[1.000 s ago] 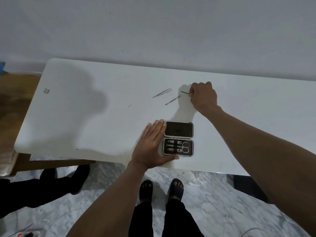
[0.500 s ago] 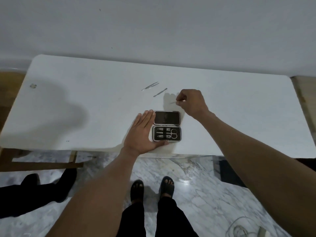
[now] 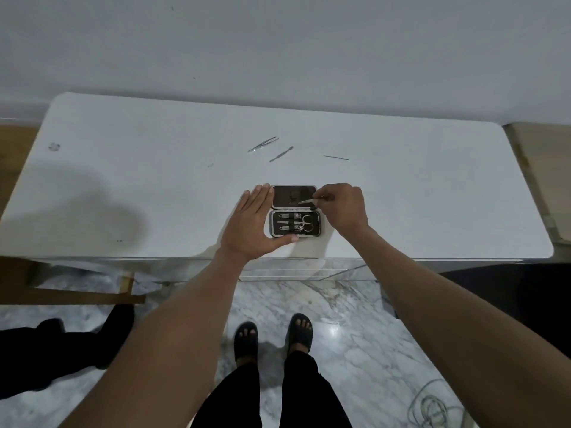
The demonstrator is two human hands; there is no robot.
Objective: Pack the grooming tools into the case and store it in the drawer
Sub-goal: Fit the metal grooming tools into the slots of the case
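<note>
Carried back from the table's far side, the right hand (image 3: 343,208) pinches a thin metal tool (image 3: 306,201) over the open case (image 3: 295,211)'s lid, while the left hand (image 3: 253,225) lies flat, fingers released, against the case's left edge.

- A plain pale grey wall (image 3: 278,41) fills the upper part of the view.
- A white table (image 3: 123,180) with rounded corners stands against it.
- The marble floor (image 3: 355,335) is grey-veined and glossy, with a light reflection.
- A wooden frame (image 3: 77,296) shows at lower left.

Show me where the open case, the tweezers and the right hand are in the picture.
case (image 3: 296,223): head view, on the lower tray beside the packed tools.
tweezers (image 3: 262,144): head view, middle of its two arms.
right hand (image 3: 344,208): head view, back of the hand.
</note>
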